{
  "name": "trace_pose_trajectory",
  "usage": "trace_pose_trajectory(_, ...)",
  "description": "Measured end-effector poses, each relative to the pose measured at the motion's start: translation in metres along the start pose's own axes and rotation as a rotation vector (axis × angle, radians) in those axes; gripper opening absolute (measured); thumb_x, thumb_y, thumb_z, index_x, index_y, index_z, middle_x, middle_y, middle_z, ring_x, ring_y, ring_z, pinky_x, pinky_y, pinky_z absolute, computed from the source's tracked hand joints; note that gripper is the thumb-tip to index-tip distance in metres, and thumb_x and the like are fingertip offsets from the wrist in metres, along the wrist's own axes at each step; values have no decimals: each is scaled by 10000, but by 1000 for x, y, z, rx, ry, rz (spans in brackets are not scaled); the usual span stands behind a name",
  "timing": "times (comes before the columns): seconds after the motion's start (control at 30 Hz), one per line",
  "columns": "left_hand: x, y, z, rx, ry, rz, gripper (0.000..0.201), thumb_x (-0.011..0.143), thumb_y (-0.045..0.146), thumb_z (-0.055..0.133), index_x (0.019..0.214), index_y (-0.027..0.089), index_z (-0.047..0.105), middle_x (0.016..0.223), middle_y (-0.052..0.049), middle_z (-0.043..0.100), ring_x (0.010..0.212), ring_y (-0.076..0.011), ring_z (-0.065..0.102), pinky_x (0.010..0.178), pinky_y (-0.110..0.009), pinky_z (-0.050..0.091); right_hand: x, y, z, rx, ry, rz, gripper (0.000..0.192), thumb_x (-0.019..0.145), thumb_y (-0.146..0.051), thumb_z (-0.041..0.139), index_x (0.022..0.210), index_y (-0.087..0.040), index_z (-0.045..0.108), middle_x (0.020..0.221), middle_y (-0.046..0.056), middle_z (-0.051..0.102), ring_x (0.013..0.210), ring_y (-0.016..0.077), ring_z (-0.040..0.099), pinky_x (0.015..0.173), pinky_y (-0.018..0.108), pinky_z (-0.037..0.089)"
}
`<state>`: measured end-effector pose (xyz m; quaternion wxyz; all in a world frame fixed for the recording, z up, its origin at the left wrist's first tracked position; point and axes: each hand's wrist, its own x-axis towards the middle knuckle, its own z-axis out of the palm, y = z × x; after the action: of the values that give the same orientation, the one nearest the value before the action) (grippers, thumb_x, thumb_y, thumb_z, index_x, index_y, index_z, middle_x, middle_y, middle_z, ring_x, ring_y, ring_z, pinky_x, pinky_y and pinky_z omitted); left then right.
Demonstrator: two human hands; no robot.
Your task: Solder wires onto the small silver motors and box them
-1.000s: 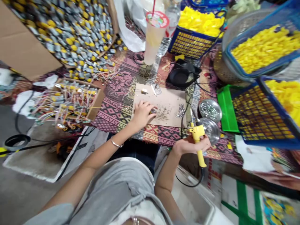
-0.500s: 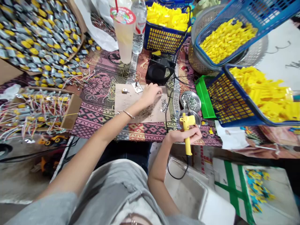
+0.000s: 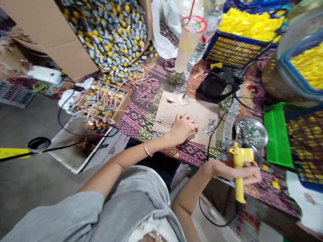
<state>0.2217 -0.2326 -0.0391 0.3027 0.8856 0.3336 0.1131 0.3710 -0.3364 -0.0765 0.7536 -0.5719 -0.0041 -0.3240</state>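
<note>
My left hand [image 3: 184, 129] is over the front part of a flat cardboard sheet [image 3: 194, 109], fingers curled down; what they grip is hidden. Thin wires [image 3: 165, 122] run along the sheet beside it, toward its left edge. A small metal motor [image 3: 170, 100] and a flat white piece [image 3: 184, 98] lie farther back on the sheet. To the right is a pile of tiny metal parts [image 3: 210, 127]. My right hand [image 3: 246, 173] is closed round a yellow soldering gun [image 3: 239, 188], held upright in front of two metal bowls [image 3: 252, 132], the rear one containing small shiny bits.
A black fan [image 3: 218, 84] stands behind the sheet, its cable crossing the cloth. Back left, a large carton holds many motors [image 3: 118, 40]; a smaller box [image 3: 123, 106] holds wired ones. A drink cup [image 3: 186, 47], yellow-filled baskets [image 3: 234, 50] and a green tray [image 3: 276, 137] stand around.
The camera view has swung left, shifting everything rightward. My left hand has drawn back toward the sheet's front edge, and wires now show beside it. My right hand keeps holding the soldering gun.
</note>
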Motion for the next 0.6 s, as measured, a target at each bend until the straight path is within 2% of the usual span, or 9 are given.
trace_pose_trajectory(0.03, -7, -2, 2, 14, 3, -35, 111, 1044, 238, 716, 977, 236, 804, 1236, -15, 797, 1313, -310, 561, 1073, -521, 318, 0, 1, 1, 36, 37, -28, 227, 839, -359, 464, 686, -283, 315, 739, -5, 290, 703, 182, 478, 814, 445, 549)
trace_pose_trajectory(0.13, -18, -12, 6, 23, 31, -75, 87, 1060, 246, 704, 1010, 233, 775, 1265, 15, 784, 1334, -291, 538, 1066, -537, 259, -4, -3, 2, 51, -14, -33, 241, 852, -333, 444, 681, -270, 286, 733, 3, 289, 712, 195, 507, 858, 467, 559)
trace_pose_trajectory(0.23, -21, -18, 7, 7, 38, -59, 87, 1065, 215, 690, 1008, 228, 754, 1213, 31, 803, 1289, -261, 562, 1055, -520, 239, -9, -14, 0, -11, -71, -1, 252, 896, -341, 446, 704, -273, 297, 768, 5, 333, 777, 190, 551, 944, 462, 572)
trace_pose_trajectory(0.33, -20, -18, 5, -23, 31, -77, 78, 1055, 234, 712, 1106, 258, 765, 1257, 11, 799, 1266, -263, 571, 1042, -506, 245, -12, -18, -2, -113, -72, 61, 225, 919, -366, 457, 741, -282, 348, 832, 10, 384, 859, 178, 574, 1015, 448, 569)
trace_pose_trajectory(0.4, -19, -17, 5, -8, 31, -93, 125, 1056, 257, 713, 1163, 279, 774, 1290, -11, 787, 1273, -280, 563, 1054, -519, 238, -11, -16, -4, -139, -58, 107, 196, 930, -373, 428, 776, -283, 346, 859, 10, 387, 850, 166, 566, 954, 427, 595)
trace_pose_trajectory(0.47, -17, -16, 7, 29, 37, -92, 116, 1070, 270, 686, 1112, 280, 793, 1287, -29, 780, 1282, -294, 552, 1069, -537, 228, -10, -13, -5, -95, -84, 186, 171, 935, -384, 446, 823, -281, 367, 882, 6, 386, 813, 148, 548, 855, 392, 617)
trace_pose_trajectory(0.53, -17, -15, 10, 60, 52, -82, 157, 1081, 271, 657, 1020, 270, 802, 1254, -40, 780, 1278, -301, 547, 1076, -548, 225, -9, -11, -7, -90, -118, 187, 167, 936, -386, 457, 842, -278, 370, 890, 5, 380, 836, 142, 562, 794, 348, 626)
trace_pose_trajectory(0.6, -15, -12, 12, 66, 62, -79, 146, 1077, 285, 662, 1042, 272, 803, 1255, -53, 771, 1273, -312, 546, 1064, -552, 241, -9, -12, -9, -120, -137, 178, 176, 960, -413, 431, 862, -280, 369, 900, 7, 384, 827, 139, 566, 725, 321, 625)
